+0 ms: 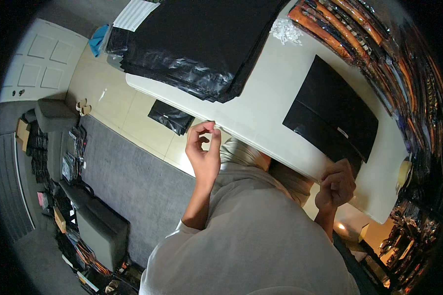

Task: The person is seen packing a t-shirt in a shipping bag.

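Observation:
My left hand is raised by the near edge of the white table, with thumb and forefinger brought close together. Whether something tiny sits between those fingertips cannot be made out. Flat on the table lies a folded black item, with a flap line across it and a small white label. My right hand, its fingers curled, is over the item's near corner. It hides that corner, and I cannot tell whether it grips it.
A thick stack of black plastic sheets or bags covers the table's left, with a printed paper on top. Small white strips are heaped at the back. Plastic-wrapped goods line the right. A black package lies below the table edge.

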{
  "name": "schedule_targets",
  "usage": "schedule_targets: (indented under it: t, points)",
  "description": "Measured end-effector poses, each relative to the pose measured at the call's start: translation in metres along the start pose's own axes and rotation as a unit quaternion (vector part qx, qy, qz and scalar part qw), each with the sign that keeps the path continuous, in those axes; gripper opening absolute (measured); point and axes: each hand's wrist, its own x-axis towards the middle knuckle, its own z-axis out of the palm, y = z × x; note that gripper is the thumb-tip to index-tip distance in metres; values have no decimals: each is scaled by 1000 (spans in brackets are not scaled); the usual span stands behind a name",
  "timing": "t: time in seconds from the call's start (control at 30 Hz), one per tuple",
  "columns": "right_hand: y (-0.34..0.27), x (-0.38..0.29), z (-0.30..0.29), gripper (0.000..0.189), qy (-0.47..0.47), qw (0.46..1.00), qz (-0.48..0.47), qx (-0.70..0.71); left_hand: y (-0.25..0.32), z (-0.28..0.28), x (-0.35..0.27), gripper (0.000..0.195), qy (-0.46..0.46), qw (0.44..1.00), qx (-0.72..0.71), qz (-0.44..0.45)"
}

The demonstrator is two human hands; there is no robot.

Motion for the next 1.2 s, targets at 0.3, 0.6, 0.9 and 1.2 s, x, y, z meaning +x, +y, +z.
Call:
schedule_targets:
  t: [0.3,0.6,0.9,1.2]
  points:
    - [7,-7,-3,22,7,1000,-5,14,4,1,4,15,19,999,29,-3]
    - [0,-5,-3,19,16,1000,-2,9,2,1,10,15,31,999,36,16]
    - [0,-11,-6,20,14,1000,-1,-1,11,2,13,25,33,996,17,77]
    - [-4,-19,-11,19,22,1000,-5,2,36,5,12,36,35,988,49,141]
